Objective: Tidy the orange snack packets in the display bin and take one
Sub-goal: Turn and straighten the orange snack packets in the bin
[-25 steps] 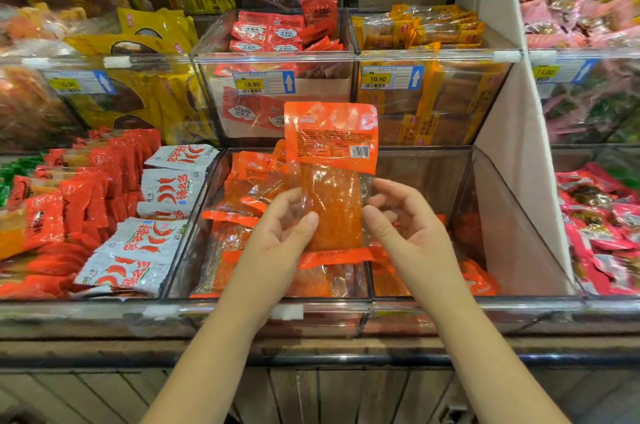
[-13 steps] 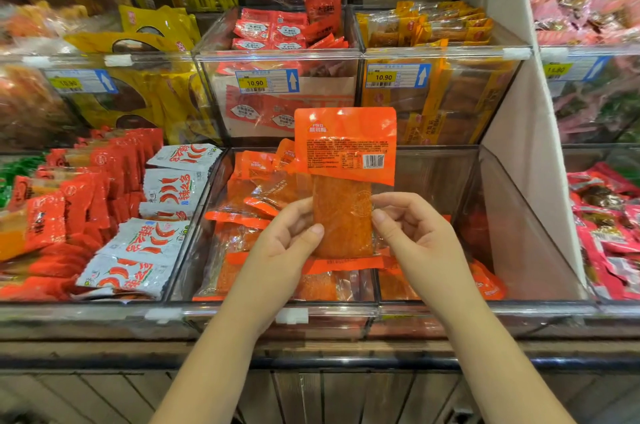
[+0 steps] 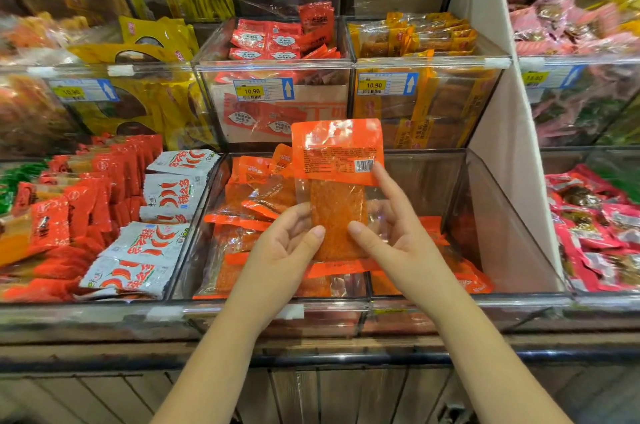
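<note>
Left hand at seven o'clock of the orange packet, grip pinching it, right hand at five o'clock pinching too, forefinger straight up, packet upright above the clear bin, loose packets heaped at nine o'clock

Orange packet with barcode; white packets bearing red chillies.

Both forearms are bare, slender and smooth from the lower edge of the view to the wrists, and the left hand and right hand are bare as well, with slim fingers and short, rounded nails that show plainly on the two thumbs.
</note>
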